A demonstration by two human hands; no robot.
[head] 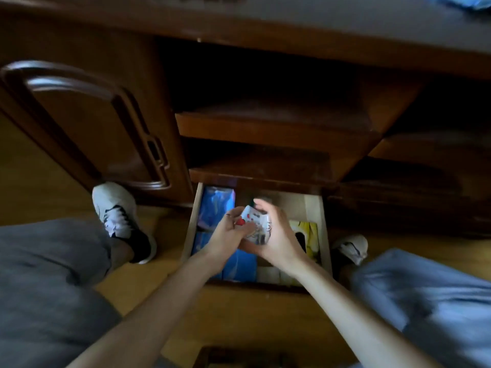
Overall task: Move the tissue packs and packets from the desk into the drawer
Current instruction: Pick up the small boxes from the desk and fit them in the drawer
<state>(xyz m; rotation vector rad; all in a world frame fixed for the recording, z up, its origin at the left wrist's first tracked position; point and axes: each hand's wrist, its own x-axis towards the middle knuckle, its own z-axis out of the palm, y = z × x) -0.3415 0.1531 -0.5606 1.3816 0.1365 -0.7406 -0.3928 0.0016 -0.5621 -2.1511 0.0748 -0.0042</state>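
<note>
The bottom drawer (314, 208) of the dark wooden desk stands pulled out below me. Over its middle, my left hand (228, 233) and my right hand (276, 235) both grip a small white packet (253, 219) with red and dark print. Inside the drawer, blue tissue packs (216, 201) lie along the left side, and another blue pack (239, 264) lies at the front. A yellow packet (305, 231) lies at the right, partly hidden by my right hand. Pale packs (268, 273) sit at the front edge.
Two open shelves (276, 123) sit above the drawer, and a closed cabinet door (87, 123) stands to the left. My knees and white shoes (117, 211) flank the drawer on the wooden floor. A blue item (467, 1) lies on the desk top, far right.
</note>
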